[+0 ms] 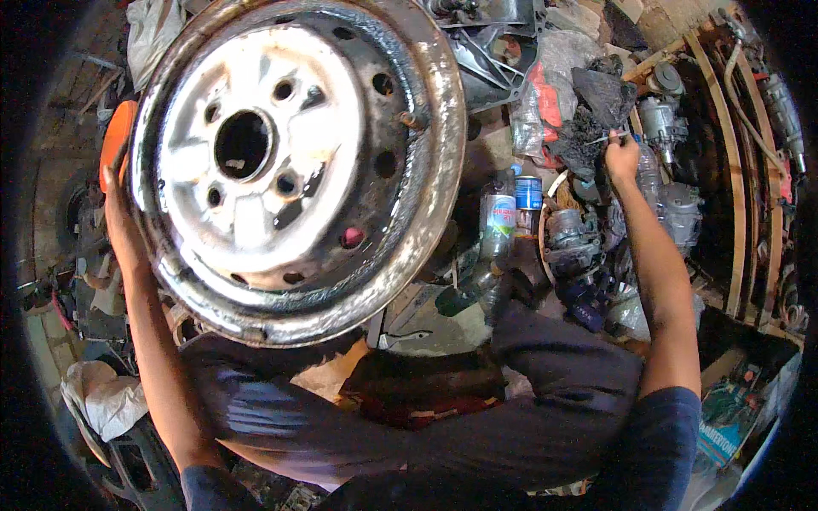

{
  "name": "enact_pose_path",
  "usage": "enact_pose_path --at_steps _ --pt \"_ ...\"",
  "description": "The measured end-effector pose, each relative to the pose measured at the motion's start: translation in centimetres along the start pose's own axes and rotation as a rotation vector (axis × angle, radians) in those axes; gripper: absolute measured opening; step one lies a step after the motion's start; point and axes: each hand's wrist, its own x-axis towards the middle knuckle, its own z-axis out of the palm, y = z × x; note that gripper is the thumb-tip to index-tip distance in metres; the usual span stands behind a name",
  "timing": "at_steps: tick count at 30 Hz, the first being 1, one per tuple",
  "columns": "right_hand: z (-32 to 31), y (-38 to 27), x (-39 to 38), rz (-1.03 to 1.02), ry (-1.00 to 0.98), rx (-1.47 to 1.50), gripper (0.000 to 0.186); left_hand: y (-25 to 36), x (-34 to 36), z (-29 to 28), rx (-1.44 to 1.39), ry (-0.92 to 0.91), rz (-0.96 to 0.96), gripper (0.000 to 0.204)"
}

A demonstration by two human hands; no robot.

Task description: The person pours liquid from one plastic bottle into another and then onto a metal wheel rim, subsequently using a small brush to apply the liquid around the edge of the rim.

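Observation:
A steel car wheel [328, 162] without a tyre fills the upper left, tilted up in front of me. Its centre is silver-white with a round hub hole and bolt holes; the outer ring looks dark and glossy, with rusty, worn patches. My left hand [118, 204] grips the wheel's left edge, its fingers partly hidden. Beside it an orange rounded thing [118, 136] shows past the rim. Off to the right, my right hand [623, 157] is closed around a thin, pale stick-like tool [603, 138], held over a crumpled black plastic bag [601, 98]. The tool's kind is unclear.
A clear plastic bottle [498, 226] and a blue can [528, 193] stand between my knee and the bag. Greasy metal parts [573, 238] and wooden slats [720, 170] crowd the right. A dark crate [767, 349] sits at lower right, a whitish sack [102, 396] at lower left.

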Motion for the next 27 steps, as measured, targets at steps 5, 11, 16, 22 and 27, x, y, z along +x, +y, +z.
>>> enact_pose_path --at_steps 5,11,16,22,27 --pt "0.2 -2.5 -1.6 -0.188 -0.416 0.275 0.027 -0.5 0.2 -1.0 0.104 0.008 0.080 0.061" --pt "-2.3 -4.5 -2.8 -0.043 -0.026 -0.188 0.025 1.0 -1.2 0.8 0.226 -0.004 0.126 0.062" --pt "-2.9 -4.7 -1.6 -0.217 0.113 0.101 0.041 -2.0 1.8 -2.5 0.156 -0.029 0.085 0.070" --pt "-1.6 -4.8 -2.1 0.071 -0.149 0.514 0.033 -3.6 2.8 -4.6 0.116 -0.016 0.124 0.066" --pt "-0.6 -5.7 -2.7 -0.094 -0.119 0.240 0.038 -3.6 2.7 -5.6 0.057 0.060 0.016 0.066"
